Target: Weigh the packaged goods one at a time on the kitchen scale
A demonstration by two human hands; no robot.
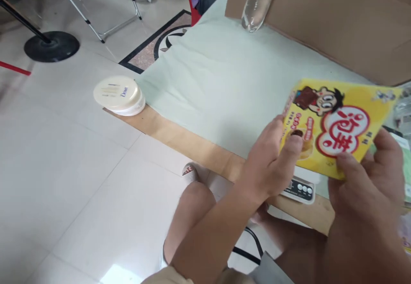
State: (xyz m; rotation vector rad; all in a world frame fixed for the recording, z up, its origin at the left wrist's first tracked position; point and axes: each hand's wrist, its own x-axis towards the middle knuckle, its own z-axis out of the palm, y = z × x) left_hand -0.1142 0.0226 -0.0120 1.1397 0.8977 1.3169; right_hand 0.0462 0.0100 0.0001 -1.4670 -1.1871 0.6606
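Note:
A yellow snack box (337,123) with a cartoon face and red characters is held flat above the table's near edge. My left hand (271,162) grips its left edge, thumb on top. My right hand (366,185) grips its near right corner, thumb on the printed face. Under the box a small white scale (300,188) with round buttons pokes out at the table edge.
A pale green cloth (212,78) covers the wooden table. A round white Dove jar (118,95) sits at the left corner. A clear bottle (257,5) leans against a cardboard box (337,18) at the back. My knee and sandal show over the tiled floor.

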